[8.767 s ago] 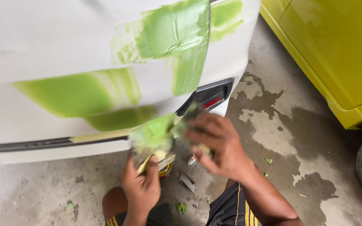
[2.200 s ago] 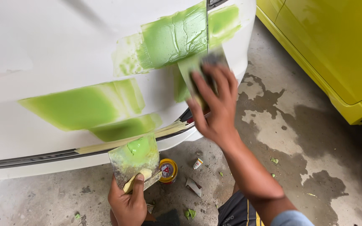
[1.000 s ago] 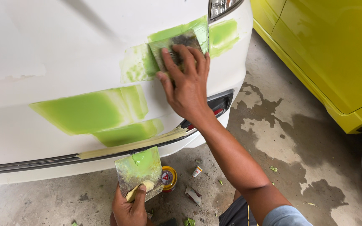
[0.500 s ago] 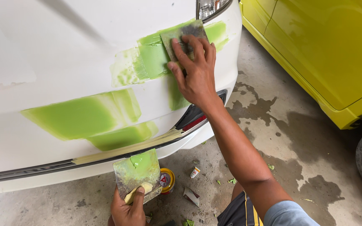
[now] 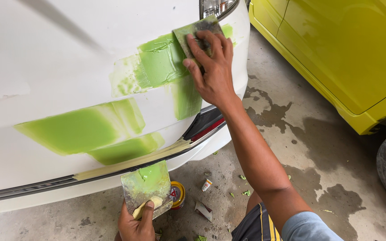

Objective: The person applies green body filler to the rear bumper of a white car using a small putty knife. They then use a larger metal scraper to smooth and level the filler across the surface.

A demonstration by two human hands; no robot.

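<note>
Pressing the spreader [image 5: 197, 32] flat-fingered, the right hand [image 5: 213, 71] could gouge wet green filler [image 5: 159, 62]; left hand [image 5: 137, 223] fingers clamp the mixing board [image 5: 146, 187]

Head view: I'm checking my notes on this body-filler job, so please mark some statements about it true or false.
1. The right hand presses a spreader flat against the white car panel. True.
2. The left hand is empty. False: it holds a mixing board smeared with green filler.
3. The filler patches on the panel are green. True.
4. A red car stands to the right. False: the neighbouring car is yellow.
5. A small round tin sits on the floor under the bumper, beside the board. True.
6. The right hand works on the lower left patch. False: it is at the upper patch, near the tail lamp.
</note>
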